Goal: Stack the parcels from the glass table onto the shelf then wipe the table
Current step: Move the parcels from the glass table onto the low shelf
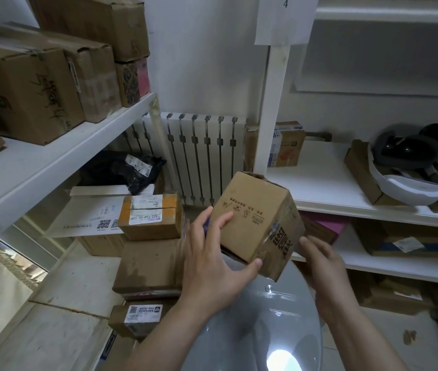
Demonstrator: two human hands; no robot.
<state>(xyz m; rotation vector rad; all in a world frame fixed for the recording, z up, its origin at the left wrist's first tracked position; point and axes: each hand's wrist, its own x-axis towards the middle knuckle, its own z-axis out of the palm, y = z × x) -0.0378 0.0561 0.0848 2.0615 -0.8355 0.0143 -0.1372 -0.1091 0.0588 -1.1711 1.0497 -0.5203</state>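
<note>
A brown cardboard parcel (255,223) with printed symbols is tilted in the air above the far edge of the round glass table (260,330). My left hand (212,263) grips its left face, thumb under the bottom corner. At the parcel's lower right corner my right hand (319,258) has its fingers spread, and I cannot tell whether it touches. The white shelf on the right (327,188) is bare in front of a small box (284,143). Nothing else shows on the visible part of the table.
A stack of parcels (151,245) stands left of the table on the floor. The left shelf (65,153) carries several large boxes. A white radiator (201,156) is against the back wall. The right shelf holds a box with dark items (405,167); lower shelves hold more parcels.
</note>
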